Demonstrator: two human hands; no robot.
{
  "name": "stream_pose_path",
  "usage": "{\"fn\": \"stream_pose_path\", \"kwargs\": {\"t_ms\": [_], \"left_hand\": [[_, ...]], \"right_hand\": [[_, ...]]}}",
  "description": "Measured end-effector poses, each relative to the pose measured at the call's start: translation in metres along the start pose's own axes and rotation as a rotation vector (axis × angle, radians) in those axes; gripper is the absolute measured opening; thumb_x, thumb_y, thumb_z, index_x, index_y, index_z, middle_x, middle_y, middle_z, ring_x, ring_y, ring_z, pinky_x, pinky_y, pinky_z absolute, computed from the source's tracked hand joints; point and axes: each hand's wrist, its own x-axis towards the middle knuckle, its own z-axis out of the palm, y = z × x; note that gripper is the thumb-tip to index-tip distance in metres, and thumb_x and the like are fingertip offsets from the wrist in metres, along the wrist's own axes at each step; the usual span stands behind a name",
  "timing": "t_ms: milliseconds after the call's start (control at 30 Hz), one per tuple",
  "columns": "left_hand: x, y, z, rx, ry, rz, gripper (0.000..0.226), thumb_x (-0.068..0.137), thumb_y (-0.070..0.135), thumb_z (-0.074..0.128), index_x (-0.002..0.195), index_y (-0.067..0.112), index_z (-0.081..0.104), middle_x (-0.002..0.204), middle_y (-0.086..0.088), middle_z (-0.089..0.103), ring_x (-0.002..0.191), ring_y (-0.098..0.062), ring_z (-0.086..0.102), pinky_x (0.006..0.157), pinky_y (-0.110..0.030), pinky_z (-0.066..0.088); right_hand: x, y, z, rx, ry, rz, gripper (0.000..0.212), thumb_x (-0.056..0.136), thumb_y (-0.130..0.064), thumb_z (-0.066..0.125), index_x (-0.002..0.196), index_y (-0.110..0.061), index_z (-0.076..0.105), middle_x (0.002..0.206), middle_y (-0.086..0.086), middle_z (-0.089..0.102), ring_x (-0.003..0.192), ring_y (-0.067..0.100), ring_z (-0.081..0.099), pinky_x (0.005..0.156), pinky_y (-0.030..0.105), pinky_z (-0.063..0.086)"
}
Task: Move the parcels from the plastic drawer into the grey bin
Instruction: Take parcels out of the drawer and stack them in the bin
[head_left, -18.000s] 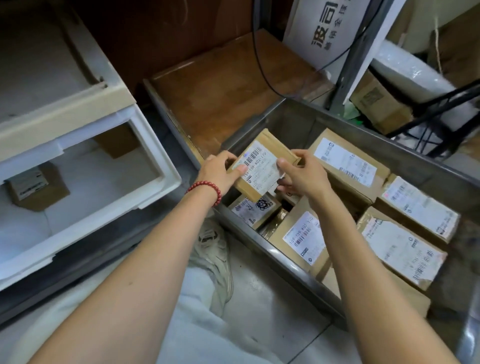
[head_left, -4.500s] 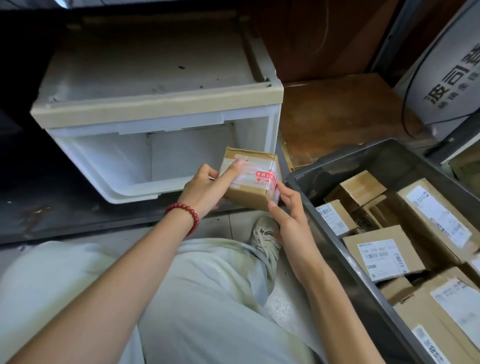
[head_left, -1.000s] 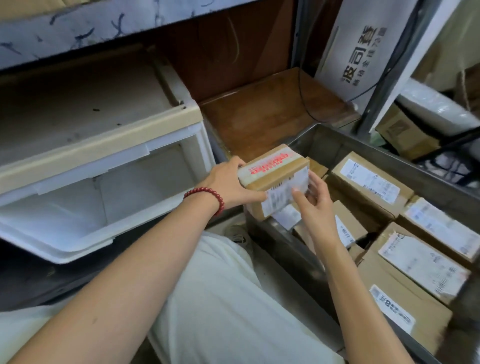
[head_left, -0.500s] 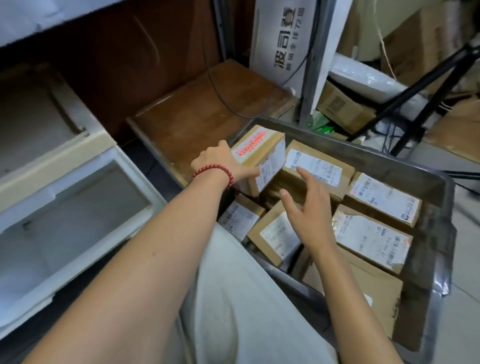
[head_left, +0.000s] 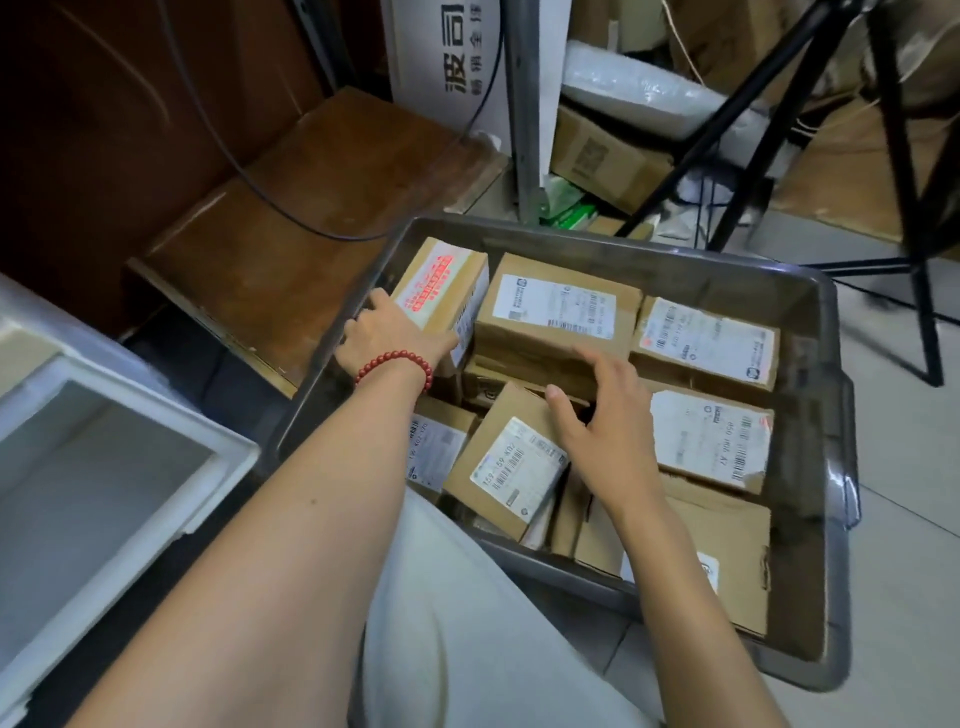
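Inside the grey bin, far left corner, my left hand clamps the red-taped parcel, long axis pointing away from me. My right hand hovers with fingers spread, holding nothing. I count about nine parcels; several are half-buried. The plastic drawer is cropped at the frame's left.

Both arms reach forward, hands apart.
The left hand, red beads at its wrist, grips with curled fingers; the right hand hovers with fingers spread.

Drawer cut off at left edge; left hand hides parcel's near side; labels unreadable
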Motion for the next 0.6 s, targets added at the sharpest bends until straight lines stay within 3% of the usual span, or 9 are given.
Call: {"fn": "stream_pose_path", "kwargs": {"t_ms": [133, 300, 600], "left_hand": [[0.001, 0.003, 0.014, 0.126, 0.022, 0.04, 0.09, 0.08, 0.066, 0.059, 0.145, 0.014, 0.026, 0.146, -0.017, 0.035, 0.135, -0.035, 0.031, 0.105, -0.05, 0.032], [-0.002, -0.009, 0.016, 0.238, 0.06, 0.193, 0.092, 0.085, 0.068, 0.049, 0.153, 0.022, 0.008, 0.161, -0.009, 0.008, 0.147, -0.034, 0.005, 0.114, -0.053, 0.017], [-0.025, -0.049, -0.017, 0.211, 0.128, 0.194, 0.078, 0.086, 0.067, 0.046, 0.149, 0.025, 0.026, 0.153, -0.006, 0.034, 0.138, -0.031, 0.032, 0.106, -0.052, 0.03]], "right_hand": [[0.003, 0.004, 0.001, -0.03, 0.005, -0.006, 0.047, 0.093, -0.036, 0.057, 0.137, -0.032, 0.043, 0.135, -0.008, 0.043, 0.124, 0.007, 0.037, 0.108, 0.038, 0.035], [-0.001, 0.002, 0.002, -0.041, 0.01, 0.006, 0.048, 0.093, -0.036, 0.058, 0.138, -0.027, 0.045, 0.136, -0.007, 0.044, 0.127, 0.009, 0.036, 0.11, 0.04, 0.034], [-0.019, -0.031, 0.009, -0.064, -0.065, -0.091, 0.048, 0.093, -0.037, 0.057, 0.139, -0.029, 0.044, 0.142, -0.007, 0.041, 0.132, 0.013, 0.035, 0.11, 0.039, 0.034]]}}
